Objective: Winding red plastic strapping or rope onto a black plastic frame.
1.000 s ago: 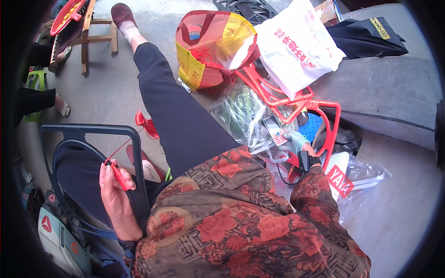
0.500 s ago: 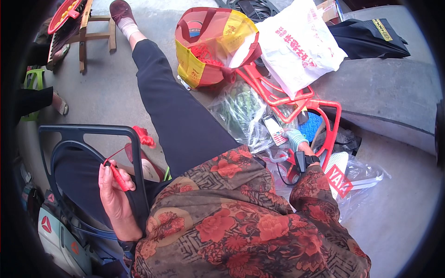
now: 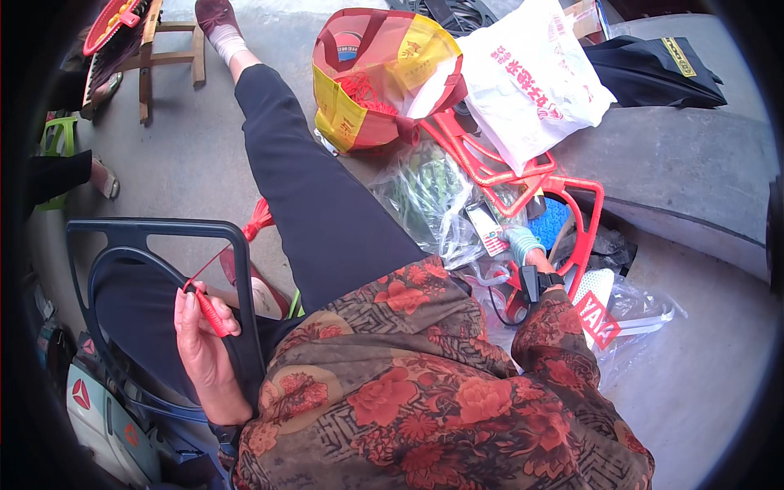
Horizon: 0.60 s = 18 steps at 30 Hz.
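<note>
My left hand (image 3: pixel 202 339) pinches a short section of a black plastic frame (image 3: pixel 155 227) that is wound with red cord (image 3: pixel 214 317). A taut strand runs from this winding to a red cord bundle (image 3: pixel 260 219), which hangs beyond the frame beside my leg. The frame, with a rounded inner ring, rests over my left thigh. On the right, my right hand (image 3: pixel 524 243), in a pale striped glove, has its fingers closed at the edge of a mobile phone (image 3: pixel 487 227) with a red-and-white keypad. Its palm side is hidden.
A red-and-yellow bag (image 3: pixel 351 122) with red cord inside stands ahead. Beside it lie a white plastic bag (image 3: pixel 535 82), red frames (image 3: pixel 584 192) and a clear bag (image 3: pixel 420 192). A wooden stool (image 3: pixel 167 59) and another person's foot (image 3: pixel 106 178) are at left.
The red cord bundle has swung slightly up and away from my left hand, and its strand is straighter. Both hands stay in nearly the same places.
</note>
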Motion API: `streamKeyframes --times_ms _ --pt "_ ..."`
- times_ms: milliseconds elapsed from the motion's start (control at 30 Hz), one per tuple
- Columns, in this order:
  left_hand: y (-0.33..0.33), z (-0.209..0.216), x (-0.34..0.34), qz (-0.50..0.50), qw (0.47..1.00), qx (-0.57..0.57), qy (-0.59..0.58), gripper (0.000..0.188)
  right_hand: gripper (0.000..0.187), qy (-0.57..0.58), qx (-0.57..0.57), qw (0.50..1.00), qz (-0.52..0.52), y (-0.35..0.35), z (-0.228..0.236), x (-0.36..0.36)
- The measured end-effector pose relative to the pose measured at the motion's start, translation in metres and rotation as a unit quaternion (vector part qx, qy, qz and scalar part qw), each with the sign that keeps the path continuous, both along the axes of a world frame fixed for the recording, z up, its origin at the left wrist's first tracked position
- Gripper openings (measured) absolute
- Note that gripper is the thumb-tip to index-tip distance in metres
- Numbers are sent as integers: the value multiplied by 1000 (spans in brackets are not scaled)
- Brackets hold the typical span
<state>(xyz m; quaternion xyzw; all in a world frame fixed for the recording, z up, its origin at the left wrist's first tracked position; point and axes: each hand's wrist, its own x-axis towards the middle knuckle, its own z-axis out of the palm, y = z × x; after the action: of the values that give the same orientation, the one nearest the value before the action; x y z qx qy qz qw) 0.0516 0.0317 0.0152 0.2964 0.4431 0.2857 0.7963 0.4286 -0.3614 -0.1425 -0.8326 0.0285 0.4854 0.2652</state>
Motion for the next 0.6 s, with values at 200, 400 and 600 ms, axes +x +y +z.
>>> streamKeyframes --times_ms 200,400,600 --pt "0 0 0 5 1000 -9 -1 20 27 43 17 998 -47 -14 -17 5" --pt "0 0 0 -6 1000 -4 -4 21 28 59 27 986 -156 -9 -9 -3" --pt "0 1 1 5 1000 -6 4 20 31 -10 -2 999 46 -2 0 0"
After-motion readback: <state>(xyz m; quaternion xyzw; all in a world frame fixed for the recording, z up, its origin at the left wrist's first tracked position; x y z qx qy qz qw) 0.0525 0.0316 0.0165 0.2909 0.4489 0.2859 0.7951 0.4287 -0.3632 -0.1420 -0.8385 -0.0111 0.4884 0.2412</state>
